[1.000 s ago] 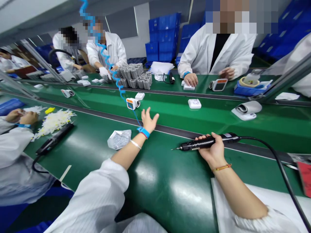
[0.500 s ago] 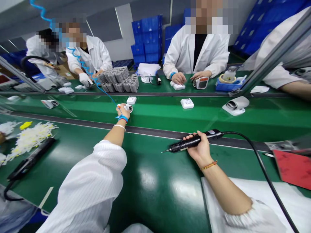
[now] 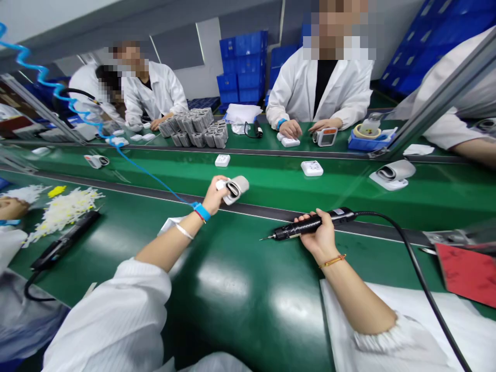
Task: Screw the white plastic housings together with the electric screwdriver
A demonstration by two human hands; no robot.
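My left hand (image 3: 214, 197) grips a wrist blood pressure monitor (image 3: 237, 188), its grey cuff rolled up and facing right, above the near edge of the green conveyor belt (image 3: 267, 188). A blue strap with a coiled cord circles that wrist. Over the near bench, my right hand (image 3: 320, 232) is wrapped round a black electric screwdriver (image 3: 298, 227), whose thin bit points left. Its cable runs off to the lower right. On the belt lie two white housings (image 3: 222, 160), and another monitor with a rolled cuff (image 3: 393, 174) sits farther right.
A second electric screwdriver (image 3: 65, 240) lies left beside a pile of white and yellow small parts (image 3: 70, 211). A red sheet (image 3: 467, 274) and white sheet (image 3: 430, 315) are at right. Co-workers in white coats work across the belt, near stacked grey cuffs (image 3: 194, 127) and a blue tray (image 3: 370, 140).
My left hand has lifted the monitor off the belt and brought it right and nearer to me. My right hand keeps the screwdriver almost in place. The view has shifted slightly left.
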